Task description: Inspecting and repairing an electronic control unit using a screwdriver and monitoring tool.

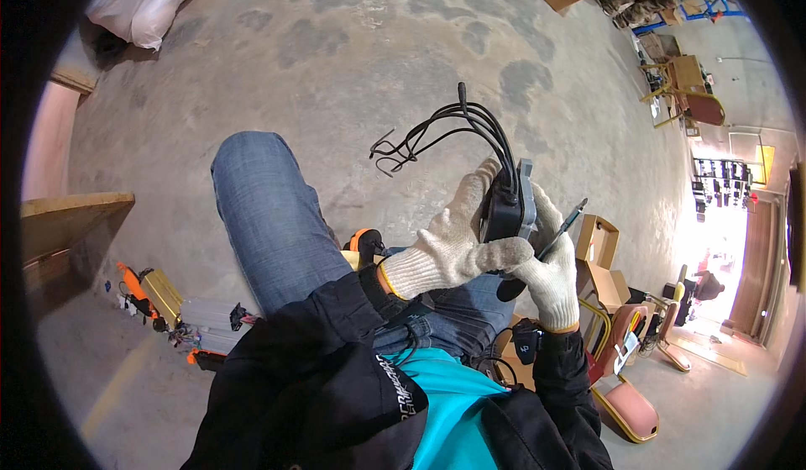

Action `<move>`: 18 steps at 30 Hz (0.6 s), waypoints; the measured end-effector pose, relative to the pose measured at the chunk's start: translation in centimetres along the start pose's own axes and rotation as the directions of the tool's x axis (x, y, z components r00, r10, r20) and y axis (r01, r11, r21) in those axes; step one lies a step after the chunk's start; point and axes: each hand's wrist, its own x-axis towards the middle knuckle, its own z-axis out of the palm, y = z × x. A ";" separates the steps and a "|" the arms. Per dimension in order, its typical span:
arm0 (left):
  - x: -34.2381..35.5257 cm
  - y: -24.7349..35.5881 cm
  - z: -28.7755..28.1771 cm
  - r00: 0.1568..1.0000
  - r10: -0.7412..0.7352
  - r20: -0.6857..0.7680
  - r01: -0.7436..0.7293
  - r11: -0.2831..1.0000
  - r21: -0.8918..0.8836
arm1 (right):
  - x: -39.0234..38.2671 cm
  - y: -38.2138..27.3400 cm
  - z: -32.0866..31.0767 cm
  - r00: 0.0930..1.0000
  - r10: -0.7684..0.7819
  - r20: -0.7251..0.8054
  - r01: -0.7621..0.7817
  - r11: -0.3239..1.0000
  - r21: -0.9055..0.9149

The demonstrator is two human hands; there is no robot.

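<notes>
Gloved and curled, our left hand (449, 250) grips a black boxy device (500, 218), thumb laid across its near end and fingers along its left side, as we hold it up to the right of our left knee (269, 201). Our right hand (554, 283) meets it from the right, a slim dark tool (570, 220) caught slantwise between thumb and fingers. Black cables (505, 147) arch from the device toward the far left, loose ends hanging above the concrete floor (369, 58). An open cardboard box (598, 239) stands on the right; gold and silver parts (162, 294) lie at left. We judge the step in hand to be steadying the device; the next move seems to call for a firm left grip, freeing the right fingers to guide the tool clear of the cables.
</notes>
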 end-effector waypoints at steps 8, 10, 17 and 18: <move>-0.1 -0.7 0.0 1.000 0.010 0.001 -0.010 1.000 -0.028 | 0.1 0.1 0.0 1.000 -0.005 0.007 0.004 0.999 0.047; -0.1 -1.1 -0.1 1.000 0.022 -0.002 -0.022 1.000 0.006 | 0.1 0.3 0.0 0.999 -0.037 -0.023 0.038 0.998 0.055; -0.3 -0.1 0.2 1.000 -0.002 -0.004 0.001 0.998 -0.070 | 0.2 -0.4 -0.1 0.999 0.014 0.042 -0.017 0.997 0.076; -0.3 0.0 0.3 1.000 -0.007 -0.019 0.006 0.998 -0.068 | 0.1 -0.4 0.1 1.000 -0.003 0.030 0.000 0.996 0.091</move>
